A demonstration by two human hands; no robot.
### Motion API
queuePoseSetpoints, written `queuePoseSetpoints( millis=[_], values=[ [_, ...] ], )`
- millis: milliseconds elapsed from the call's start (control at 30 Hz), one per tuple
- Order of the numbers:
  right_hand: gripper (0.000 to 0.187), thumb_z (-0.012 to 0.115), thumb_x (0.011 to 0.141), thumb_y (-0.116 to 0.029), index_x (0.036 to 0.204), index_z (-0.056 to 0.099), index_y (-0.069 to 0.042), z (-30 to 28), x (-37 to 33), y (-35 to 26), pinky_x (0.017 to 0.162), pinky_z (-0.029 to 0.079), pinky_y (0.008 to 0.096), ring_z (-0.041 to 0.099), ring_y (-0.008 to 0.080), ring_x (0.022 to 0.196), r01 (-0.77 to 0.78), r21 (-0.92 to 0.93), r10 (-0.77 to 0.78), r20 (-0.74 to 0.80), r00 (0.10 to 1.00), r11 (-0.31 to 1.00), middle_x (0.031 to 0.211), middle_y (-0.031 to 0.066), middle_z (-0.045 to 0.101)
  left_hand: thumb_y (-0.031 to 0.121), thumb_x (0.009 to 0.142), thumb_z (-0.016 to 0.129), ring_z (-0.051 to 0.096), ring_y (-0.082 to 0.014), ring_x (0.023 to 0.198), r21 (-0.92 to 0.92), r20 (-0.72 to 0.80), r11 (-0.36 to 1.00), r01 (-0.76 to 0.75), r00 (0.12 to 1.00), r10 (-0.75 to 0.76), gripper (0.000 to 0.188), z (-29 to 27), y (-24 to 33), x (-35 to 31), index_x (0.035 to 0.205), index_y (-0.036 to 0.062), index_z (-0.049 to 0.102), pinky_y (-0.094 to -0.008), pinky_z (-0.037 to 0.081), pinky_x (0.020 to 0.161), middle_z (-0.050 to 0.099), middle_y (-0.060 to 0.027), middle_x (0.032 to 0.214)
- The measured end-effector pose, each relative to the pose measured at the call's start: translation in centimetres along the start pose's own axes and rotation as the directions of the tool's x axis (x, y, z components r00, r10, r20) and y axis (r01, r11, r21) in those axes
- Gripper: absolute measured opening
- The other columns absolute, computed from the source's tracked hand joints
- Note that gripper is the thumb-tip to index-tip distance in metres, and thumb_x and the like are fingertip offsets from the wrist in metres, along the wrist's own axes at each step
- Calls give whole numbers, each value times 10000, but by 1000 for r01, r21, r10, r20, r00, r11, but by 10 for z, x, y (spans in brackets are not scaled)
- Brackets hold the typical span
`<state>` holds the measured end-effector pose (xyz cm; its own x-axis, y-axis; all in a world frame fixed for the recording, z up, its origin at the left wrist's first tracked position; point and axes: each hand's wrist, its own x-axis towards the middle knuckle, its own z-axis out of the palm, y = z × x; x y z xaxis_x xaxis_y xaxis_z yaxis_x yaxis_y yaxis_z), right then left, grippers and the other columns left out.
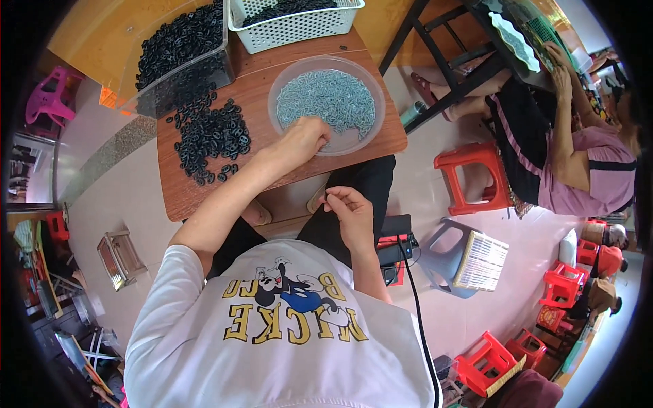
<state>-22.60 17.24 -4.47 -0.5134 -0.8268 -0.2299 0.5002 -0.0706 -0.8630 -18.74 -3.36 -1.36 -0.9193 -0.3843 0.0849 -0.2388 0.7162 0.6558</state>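
Head view looks straight down, and the left hand (303,139) is reaching forward into the round, shallow, clear plastic bowl (282,85), fingers curled down into the heap of small pale blue-grey plastic pieces (330,98) at the bowl's near edge; it seems to be pinching some up, though the fingertips are buried and I cannot tell how many it grips. The right hand (348,212) hangs back over the lap, thumb and forefinger pressed together on something too small to make out. Judging from that, the pick goes best if the left hand takes only a few pieces from the loose near edge rather than digging deep, and keeps the bowl from sliding toward the table's lip. Left of the bowl, a scatter of small black rubber-like rings (211,139) lies on the small brown wooden table (381,132), spilling from a clear plastic bin (180,61) full of the same; a white perforated plastic basket (292,27) stands behind. Around it, pale tiled floor, red plastic stools (469,177), a grey one tipped over, a black cable, and another seated person in pink working at a dark table to the right.
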Motion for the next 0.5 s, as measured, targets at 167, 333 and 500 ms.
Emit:
queuePoseSetpoints(
  millis=[167,333,500],
  values=[
    [124,597,845,3,965,627,13,-3,5,0,698,479,221,589,106,720,9,-18,-9,14,1000,1000,856,87,659,-32,736,633,623,-350,842,-34,61,997,68,996,-66,141,2,2,1,874,-56,650,-372,507,732,627,-200,908],
    [134,605,837,11,969,627,17,5,5,-7,703,483,226,605,115,730,-8,5,8,-45,999,1000,882,97,664,-24,750,619,619,-352,852,71,40,997,3,999,-5,125,7,1,2,870,-52,641,-382,500,722,618,-208,899],
    [154,612,842,-13,995,612,7,5,9,-5,693,487,229,634,139,747,18,29,-18,4,1000,999,893,104,669,-7,768,597,613,-357,838,103,18,992,-74,997,72,174,5,-4,1,937,-44,614,-377,491,699,606,-219,897]
  ],
)
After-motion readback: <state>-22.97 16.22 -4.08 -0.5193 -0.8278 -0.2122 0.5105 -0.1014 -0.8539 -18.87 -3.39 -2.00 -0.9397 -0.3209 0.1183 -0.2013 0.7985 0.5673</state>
